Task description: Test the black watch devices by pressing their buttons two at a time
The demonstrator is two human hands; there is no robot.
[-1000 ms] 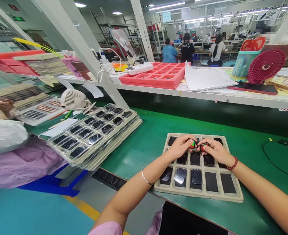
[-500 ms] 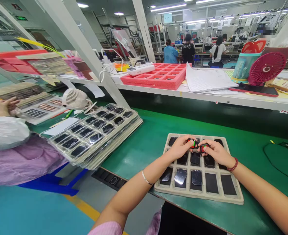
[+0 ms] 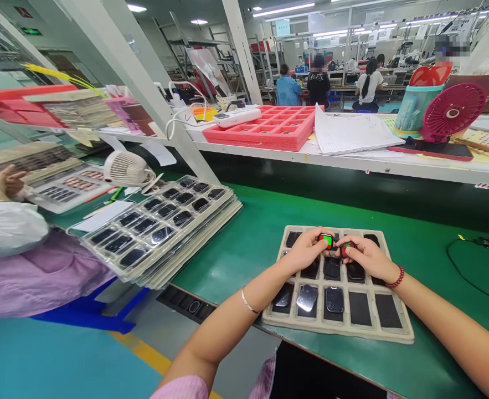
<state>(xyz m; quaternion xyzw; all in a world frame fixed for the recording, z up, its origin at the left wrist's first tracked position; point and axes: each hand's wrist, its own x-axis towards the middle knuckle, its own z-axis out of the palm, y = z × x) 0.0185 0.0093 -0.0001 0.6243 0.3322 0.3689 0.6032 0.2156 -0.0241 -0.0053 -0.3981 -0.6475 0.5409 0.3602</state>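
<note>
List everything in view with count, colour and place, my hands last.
Table: one, green, foreground
Shelf: one, white, behind table
Compartment tray: one, cream, table right
Watch-like devices: two, black, screens red-green, over that tray
Glossy panels: many, black, inside trays
Tray stacks: at least two, cream, table left
Desk fan: one, white, table left
Foam tray: at least one, red, shelf
Papers: several, white, shelf
Cup: one, teal, shelf right
Handheld fan: one, magenta, shelf right
Cable: one, black, table right
Co-worker: one, lilac clothing, far left
People: several, mixed clothing, background
Left hand: one, bare, on left device
Right hand: one, bare, on right device
</note>
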